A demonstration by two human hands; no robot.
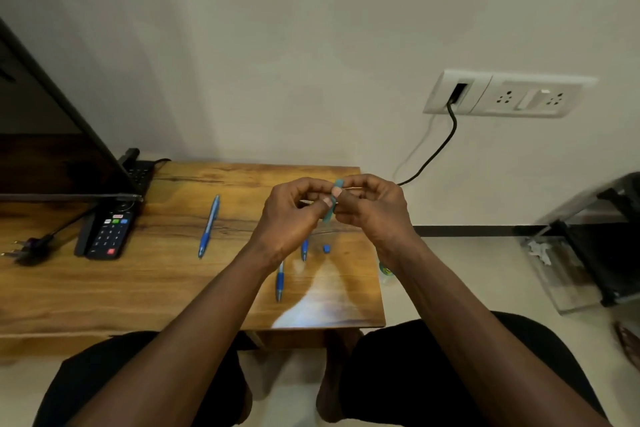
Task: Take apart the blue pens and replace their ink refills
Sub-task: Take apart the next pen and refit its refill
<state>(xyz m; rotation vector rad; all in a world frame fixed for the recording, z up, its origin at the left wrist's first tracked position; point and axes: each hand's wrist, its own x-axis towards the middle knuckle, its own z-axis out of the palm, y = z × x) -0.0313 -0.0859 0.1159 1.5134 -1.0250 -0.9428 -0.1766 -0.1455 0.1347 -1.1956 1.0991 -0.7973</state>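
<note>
Head view: a translucent blue barrel (331, 204) of a pen stands nearly upright in the air above the far right part of the wooden table (138, 288), pinched between both hands. Its top end shows above the fingertips and its lower end below them; the middle is covered.

The left hand (294, 215) has its fingers curled in narrowly, thumb and forefinger closed on the barrel from the left. The right hand (370, 204) is curled the same way, its thumb and fingers closed on the barrel from the right. The two hands touch around it. Whether anything thinner is held with the barrel cannot be told.

On the table, a whole blue pen (209, 227) lies well to the left of the hands, tip toward the near edge. Under the left wrist lies a second pen (280, 282), partly hidden, and just beyond it a short tip piece (304, 250). A small blue cap (326, 248) sits beside that piece.

A remote (110, 234) lies at the left by a screen (52, 149).
</note>
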